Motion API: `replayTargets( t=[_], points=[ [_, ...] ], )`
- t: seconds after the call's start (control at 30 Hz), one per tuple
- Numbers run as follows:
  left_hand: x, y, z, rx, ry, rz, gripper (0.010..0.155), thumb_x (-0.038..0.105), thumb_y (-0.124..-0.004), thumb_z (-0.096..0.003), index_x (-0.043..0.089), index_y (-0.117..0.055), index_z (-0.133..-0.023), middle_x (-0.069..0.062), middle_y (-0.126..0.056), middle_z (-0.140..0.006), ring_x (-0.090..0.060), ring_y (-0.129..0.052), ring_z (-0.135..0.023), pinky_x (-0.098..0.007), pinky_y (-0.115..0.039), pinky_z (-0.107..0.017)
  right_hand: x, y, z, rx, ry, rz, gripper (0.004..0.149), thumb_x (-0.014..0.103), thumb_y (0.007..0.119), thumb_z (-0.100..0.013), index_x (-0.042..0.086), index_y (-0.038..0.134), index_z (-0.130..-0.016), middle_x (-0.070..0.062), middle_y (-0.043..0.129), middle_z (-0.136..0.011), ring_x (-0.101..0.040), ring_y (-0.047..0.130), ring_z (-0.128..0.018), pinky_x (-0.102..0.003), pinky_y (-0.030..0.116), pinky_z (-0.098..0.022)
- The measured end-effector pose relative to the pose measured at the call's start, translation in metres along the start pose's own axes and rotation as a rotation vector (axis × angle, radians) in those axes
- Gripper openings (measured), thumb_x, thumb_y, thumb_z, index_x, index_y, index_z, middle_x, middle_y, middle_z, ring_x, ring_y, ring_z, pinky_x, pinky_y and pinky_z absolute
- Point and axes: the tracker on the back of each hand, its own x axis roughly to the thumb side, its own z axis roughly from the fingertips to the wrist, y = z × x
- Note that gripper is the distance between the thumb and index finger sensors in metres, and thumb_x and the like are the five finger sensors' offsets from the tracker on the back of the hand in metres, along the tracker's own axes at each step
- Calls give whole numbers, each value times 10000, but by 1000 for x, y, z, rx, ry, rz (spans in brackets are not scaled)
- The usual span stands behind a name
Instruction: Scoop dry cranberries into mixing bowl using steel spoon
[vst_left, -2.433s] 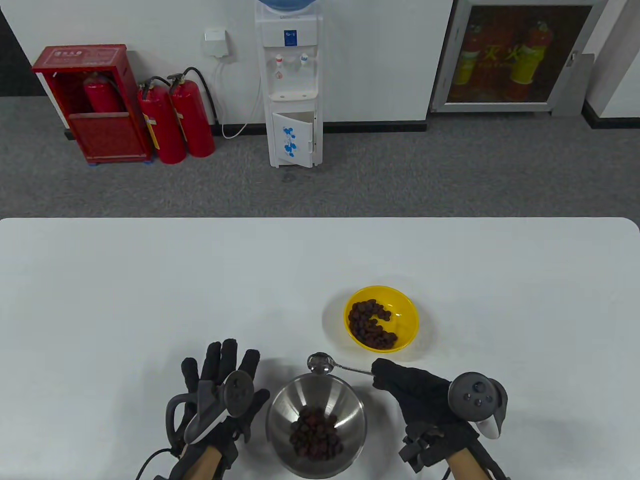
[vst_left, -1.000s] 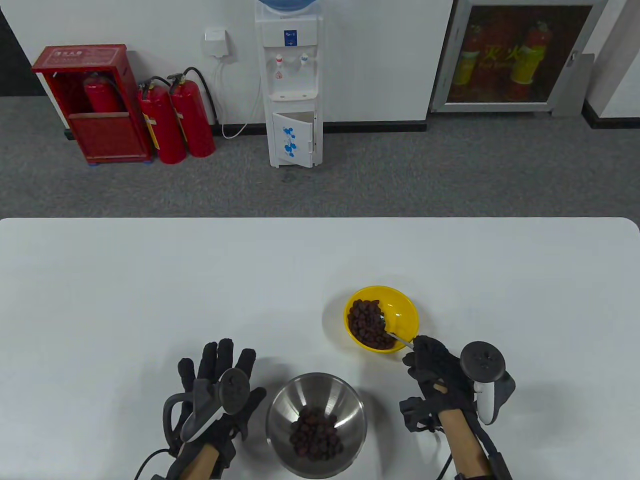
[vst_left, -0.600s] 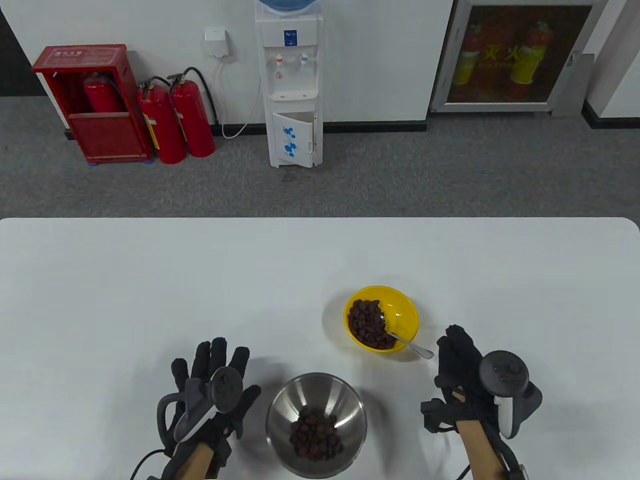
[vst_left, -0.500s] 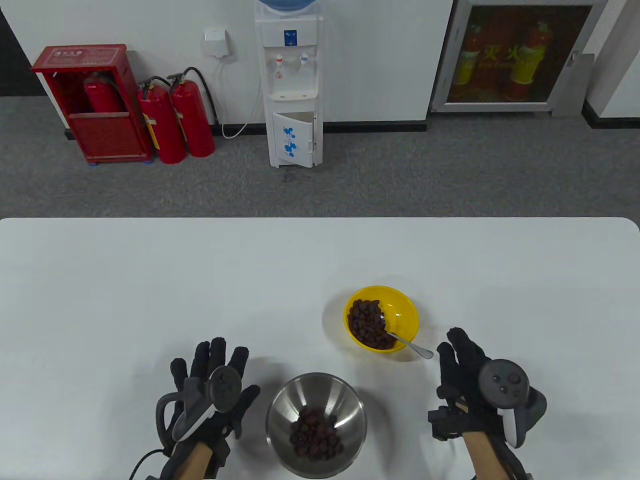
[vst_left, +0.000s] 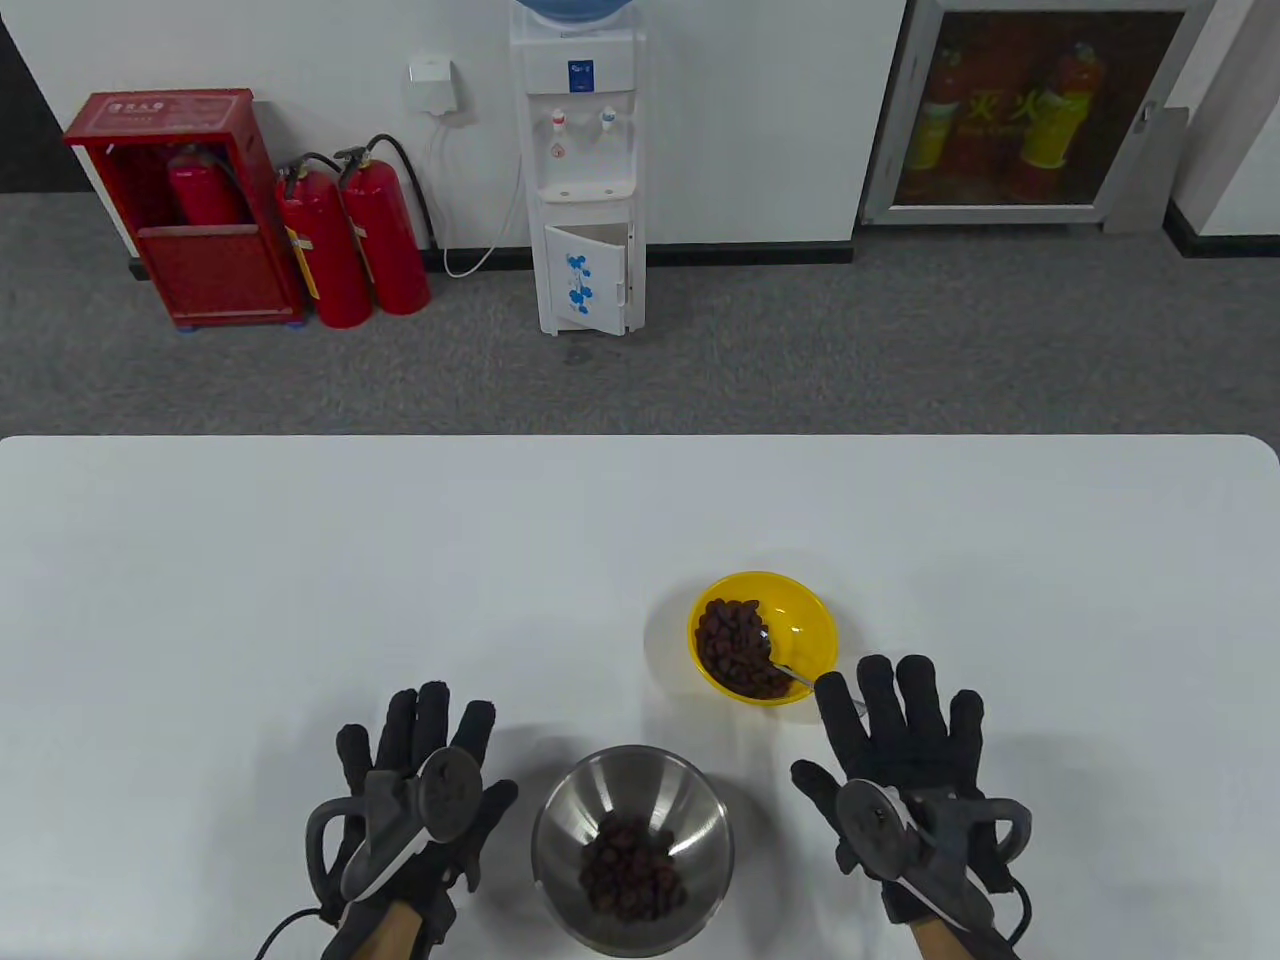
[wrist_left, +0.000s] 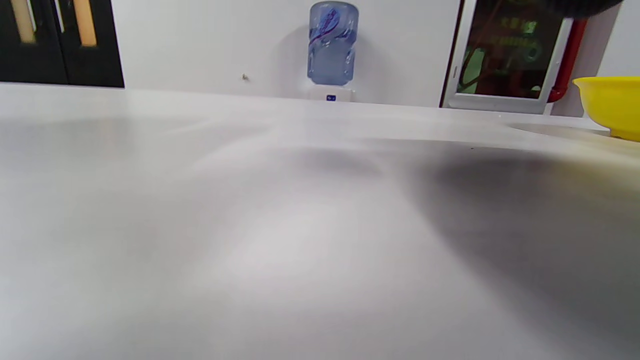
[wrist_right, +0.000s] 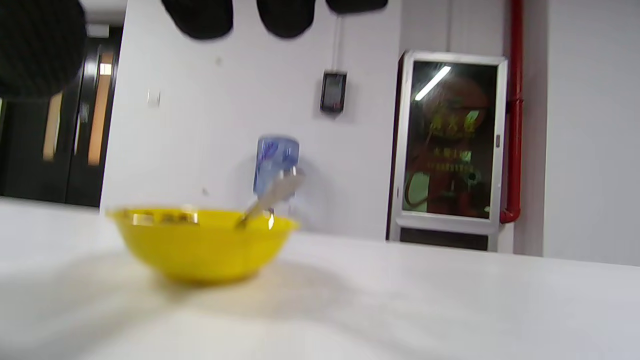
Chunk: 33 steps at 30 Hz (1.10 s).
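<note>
Nearest to me stood the steel mixing bowl (vst_left: 632, 848), at the near edge of the white table (vst_left: 400, 560), with a heap of dry cranberries (vst_left: 633, 878) in its bottom. My left hand (vst_left: 420, 790) lay flat on the table just left of that bowl, fingers spread wide and holding nothing, the tracker on its back. My right hand (vst_left: 905, 770) lay the same way to the bowl's right, palm down, fingers fanned out and empty; its fingertips (wrist_right: 285, 15) showed dark along the top of the right wrist view.

Farther out and a little right sat the yellow bowl (vst_left: 762, 637), with more cranberries (vst_left: 738, 648) piled toward its left side. The steel spoon (vst_left: 790, 672) rested in it, head down among the fruit, handle leaning over the near right rim toward my right forefinger. Whether the handle's end touched that finger I could not tell, since the finger covered it.

Beyond the table's far edge were grey carpet, a water dispenser (vst_left: 578, 165) against the wall, and red fire extinguishers (vst_left: 350, 240) to its left.
</note>
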Motion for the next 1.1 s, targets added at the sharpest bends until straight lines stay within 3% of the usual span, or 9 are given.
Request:
replayTargets(
  t=[0.13,0.3,0.4,0.53,1.1],
  points=[
    [3,-3,-1,-3,0,-61,754,748,-577,-396,568,-227,-1039,97,-46,-1204,-251,-53,-1153,-696,-39,-713,9,13,-1,99,-23,144,894,794,720,-344,517,258,-1058,92,90,-1165,-289,46,-1114,-688,139,-737],
    [7,-7,-2,-29,5,-119,775,766,-568,-390,588,-157,-1023,112,43,-1180,-251,25,-1138,-693,-8,-701,10,18,-2,170,-21,144,948,816,708,-332,527,134,-1028,86,-54,-1117,-308,-85,-1057,-695,68,-704],
    [10,-8,-1,-31,5,-134,782,775,-562,-386,592,-141,-1019,122,63,-1174,-265,45,-1134,-696,-4,-698,10,18,-2,165,-27,125,944,817,711,-327,541,125,-1014,149,-49,-1114,-294,-87,-1058,-692,64,-705],
    [10,-8,-1,-34,6,-108,781,776,-563,-382,590,-154,-1021,127,49,-1180,-323,39,-1130,-711,-31,-693,11,19,-1,167,-37,121,937,820,707,-324,547,135,-1014,157,-50,-1112,-287,-85,-1060,-693,66,-705],
    [10,-8,-1,-51,5,-95,772,771,-567,-384,591,-175,-1024,143,30,-1185,-306,23,-1137,-716,-30,-690,12,20,0,191,-43,76,906,801,705,-340,535,181,-1028,158,-25,-1118,-300,-37,-1074,-693,93,-712]
  ],
)
